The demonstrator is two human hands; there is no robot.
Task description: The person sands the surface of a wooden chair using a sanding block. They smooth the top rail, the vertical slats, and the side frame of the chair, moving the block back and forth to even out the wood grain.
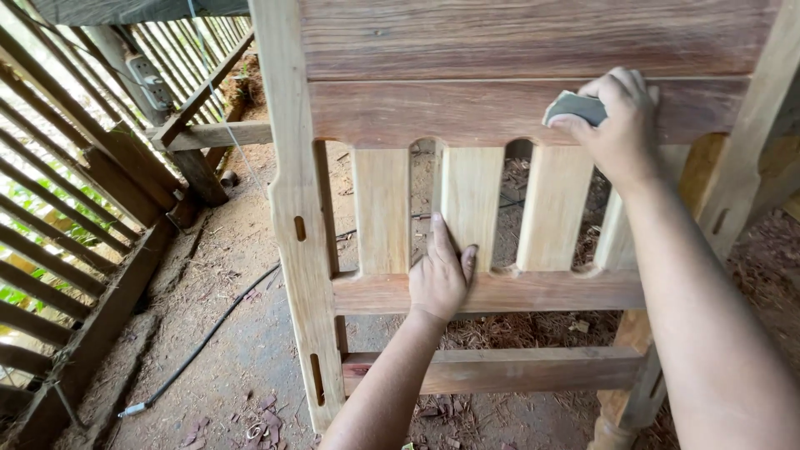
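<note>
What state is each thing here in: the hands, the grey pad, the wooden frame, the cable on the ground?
Left hand: open, flat against a slat and the lower rail.
Right hand: closed on the grey sanding pad, pressing it to the upper board.
Wooden frame: upright, bare unfinished wood.
Black cable: lying loose on the dirt ground.
Slatted fence: standing at the left.

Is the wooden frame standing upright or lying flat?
Upright: the wooden frame stands on the dirt ground, its leg pointing down.
</note>
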